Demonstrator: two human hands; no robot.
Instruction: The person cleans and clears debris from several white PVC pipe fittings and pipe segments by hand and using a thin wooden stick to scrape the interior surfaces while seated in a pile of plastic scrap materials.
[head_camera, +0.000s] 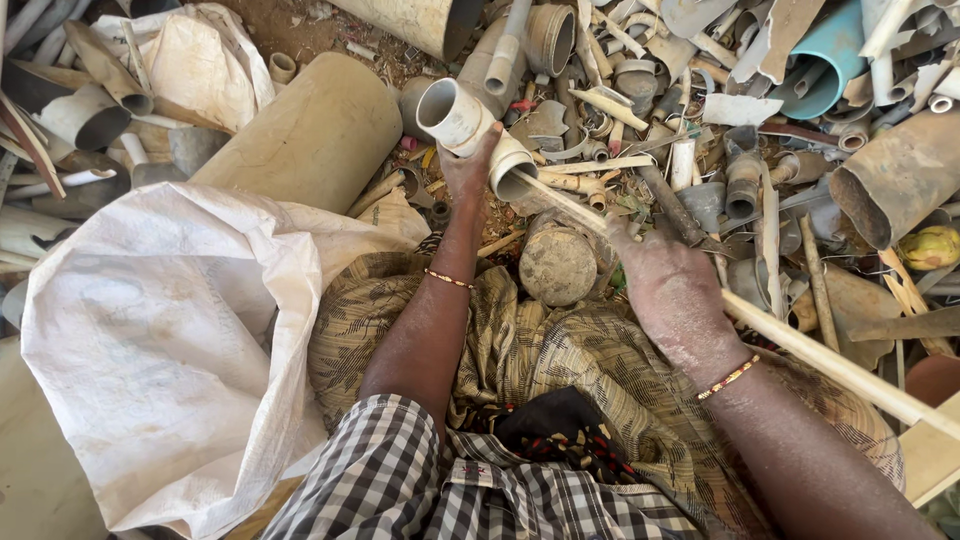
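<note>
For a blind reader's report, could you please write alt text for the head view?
A seated person's left hand grips a white pipe elbow while the right hand holds a long stick pushed into it. A white sack lies at left, scrap pipes heaped all around.

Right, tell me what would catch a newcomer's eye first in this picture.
First, the heap of broken pipe scraps filling the top and right of the view. At its near edge the left hand holds up a pale pipe elbow, while the right hand grips a long thin stick. On the left lies a big white sack, with a wide tan pipe above it.
</note>
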